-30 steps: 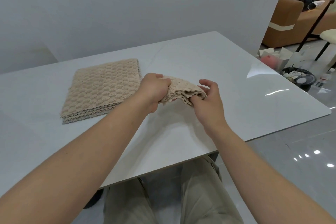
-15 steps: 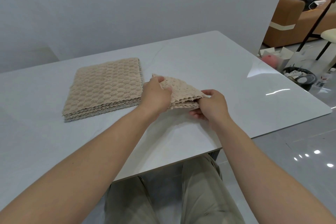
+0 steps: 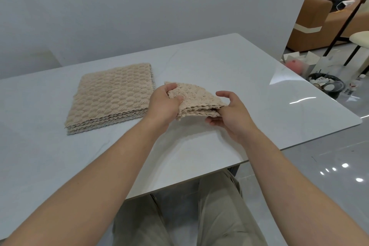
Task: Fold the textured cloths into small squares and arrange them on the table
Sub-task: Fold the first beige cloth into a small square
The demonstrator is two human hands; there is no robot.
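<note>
A beige textured cloth (image 3: pixel 196 99), folded small into several layers, is held just above the white table (image 3: pixel 229 66) near its middle. My left hand (image 3: pixel 164 104) grips its left edge, thumb on top. My right hand (image 3: pixel 232 113) pinches its right corner, fingers under the layers. To the left lies a flat stack of beige textured cloths (image 3: pixel 111 95), larger, with wavy edges, apart from my hands.
The table's right edge and near edge are close to my arms. Beyond the right edge stand a black bin (image 3: pixel 327 86), white boxes (image 3: pixel 295 60), a chair (image 3: pixel 359 38) and a brown sofa (image 3: pixel 327 18). A grey wall runs behind the table.
The cloth has gone from a bunched wad to a flatter folded piece. My right hand moved from its top to pinching its right corner; both hands shifted slightly right.
</note>
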